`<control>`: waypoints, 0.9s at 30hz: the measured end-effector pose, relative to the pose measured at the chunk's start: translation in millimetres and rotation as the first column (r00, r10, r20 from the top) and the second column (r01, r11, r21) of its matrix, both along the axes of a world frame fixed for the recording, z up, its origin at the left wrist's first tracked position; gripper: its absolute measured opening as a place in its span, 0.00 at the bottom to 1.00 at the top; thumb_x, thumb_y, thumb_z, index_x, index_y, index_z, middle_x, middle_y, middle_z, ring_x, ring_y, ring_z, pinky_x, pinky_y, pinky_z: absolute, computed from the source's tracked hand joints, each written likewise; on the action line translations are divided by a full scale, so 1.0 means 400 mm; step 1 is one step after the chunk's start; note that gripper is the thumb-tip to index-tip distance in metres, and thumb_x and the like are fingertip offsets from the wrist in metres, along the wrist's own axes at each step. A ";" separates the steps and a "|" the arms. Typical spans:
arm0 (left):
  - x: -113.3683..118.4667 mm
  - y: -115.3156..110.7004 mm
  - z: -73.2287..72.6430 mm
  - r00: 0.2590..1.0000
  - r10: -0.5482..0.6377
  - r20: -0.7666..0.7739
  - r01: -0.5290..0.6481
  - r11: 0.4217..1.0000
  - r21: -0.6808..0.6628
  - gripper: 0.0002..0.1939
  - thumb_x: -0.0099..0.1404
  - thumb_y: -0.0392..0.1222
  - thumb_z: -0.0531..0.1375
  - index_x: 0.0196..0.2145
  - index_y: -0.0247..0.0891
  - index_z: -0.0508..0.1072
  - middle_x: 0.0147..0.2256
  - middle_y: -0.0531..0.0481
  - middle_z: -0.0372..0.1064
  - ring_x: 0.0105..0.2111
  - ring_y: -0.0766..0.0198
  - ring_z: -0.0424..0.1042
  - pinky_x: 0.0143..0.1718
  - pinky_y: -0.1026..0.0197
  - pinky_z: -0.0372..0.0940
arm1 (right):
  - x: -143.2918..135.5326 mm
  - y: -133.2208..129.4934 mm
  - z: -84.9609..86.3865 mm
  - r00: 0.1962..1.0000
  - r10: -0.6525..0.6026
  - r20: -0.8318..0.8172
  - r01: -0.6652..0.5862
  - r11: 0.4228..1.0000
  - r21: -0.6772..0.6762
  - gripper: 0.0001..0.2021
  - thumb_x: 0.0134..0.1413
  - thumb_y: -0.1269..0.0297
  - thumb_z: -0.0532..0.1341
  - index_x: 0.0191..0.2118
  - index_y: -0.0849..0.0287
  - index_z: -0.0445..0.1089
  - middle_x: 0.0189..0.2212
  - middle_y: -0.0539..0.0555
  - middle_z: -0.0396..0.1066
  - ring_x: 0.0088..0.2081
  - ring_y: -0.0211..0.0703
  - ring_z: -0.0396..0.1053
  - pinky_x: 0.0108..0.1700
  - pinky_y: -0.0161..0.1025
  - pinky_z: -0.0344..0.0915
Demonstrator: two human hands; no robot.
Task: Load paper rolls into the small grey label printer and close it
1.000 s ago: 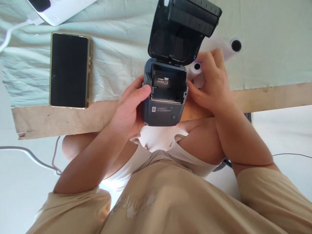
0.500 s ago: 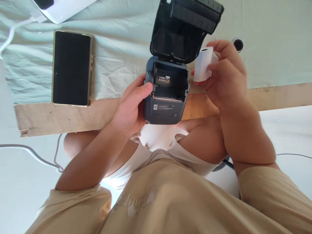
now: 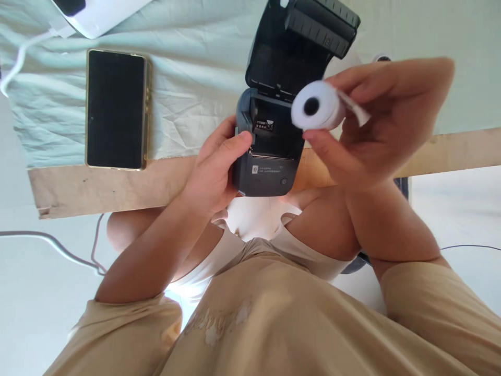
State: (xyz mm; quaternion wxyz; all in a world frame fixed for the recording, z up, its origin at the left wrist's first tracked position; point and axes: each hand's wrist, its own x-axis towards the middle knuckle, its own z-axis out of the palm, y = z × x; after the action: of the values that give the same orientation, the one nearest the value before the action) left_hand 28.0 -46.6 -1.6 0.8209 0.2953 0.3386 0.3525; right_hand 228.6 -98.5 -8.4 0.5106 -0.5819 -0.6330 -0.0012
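Note:
My left hand [image 3: 215, 167] grips the left side of a dark portable label printer [image 3: 266, 175], its thumb resting on the casing. The printer's lid [image 3: 293, 57] stands raised, and the paper bay inside shows a small printed label. Between the thumb and fingers of my right hand [image 3: 376, 120] is a white paper roll [image 3: 323, 107]. Its round end with the dark core hole faces me, and a loose strip of paper sticks out on the right. The roll hangs over the right side of the bay and hides part of it.
A tablet in a clear case [image 3: 115, 109] lies on the pale green cloth [image 3: 188, 73] to the left. A white device [image 3: 102, 18] with a white cable [image 3: 23, 52] is at the top left. Along the front runs a wooden table edge [image 3: 105, 190]. A small round object [image 3: 382, 58] is partly hidden behind my right hand.
My right hand has turned the paper roll so its end faces me and lifted it closer to the printer. The printer has shifted slightly in my left hand.

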 end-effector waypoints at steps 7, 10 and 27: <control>0.003 0.001 -0.006 0.999 0.022 -0.036 -0.022 1.000 0.013 0.08 0.72 0.44 0.69 0.45 0.38 0.79 0.33 0.53 0.78 0.37 0.60 0.85 0.26 0.68 0.71 | -0.039 -0.004 0.010 0.984 0.047 0.171 -0.004 0.969 -0.245 0.14 0.68 0.45 0.65 0.47 0.47 0.71 0.46 0.54 0.80 0.52 0.54 0.81 0.49 0.52 0.83; 0.005 -0.003 -0.002 0.998 0.030 -0.055 -0.028 0.999 0.036 0.07 0.72 0.44 0.68 0.43 0.39 0.78 0.34 0.52 0.78 0.44 0.55 0.87 0.28 0.67 0.73 | -0.039 0.009 0.013 0.979 0.085 0.185 -0.059 0.988 -0.144 0.04 0.67 0.62 0.66 0.42 0.49 0.70 0.44 0.51 0.82 0.46 0.47 0.82 0.46 0.46 0.82; 0.005 -0.006 -0.020 0.993 0.090 0.076 -0.092 0.996 0.017 0.08 0.70 0.46 0.70 0.39 0.38 0.80 0.30 0.54 0.77 0.28 0.68 0.76 0.27 0.68 0.69 | -0.075 -0.005 0.016 0.936 0.206 0.285 -0.242 0.966 0.096 0.11 0.60 0.76 0.67 0.36 0.51 0.70 0.31 0.46 0.76 0.34 0.42 0.70 0.37 0.45 0.66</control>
State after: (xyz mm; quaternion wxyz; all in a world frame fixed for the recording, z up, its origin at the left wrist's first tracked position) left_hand 30.1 -48.9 -9.4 0.8130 0.2745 0.3172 0.4039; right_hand 198.8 -100.6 -2.1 0.4517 -0.4659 -0.7581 -0.0642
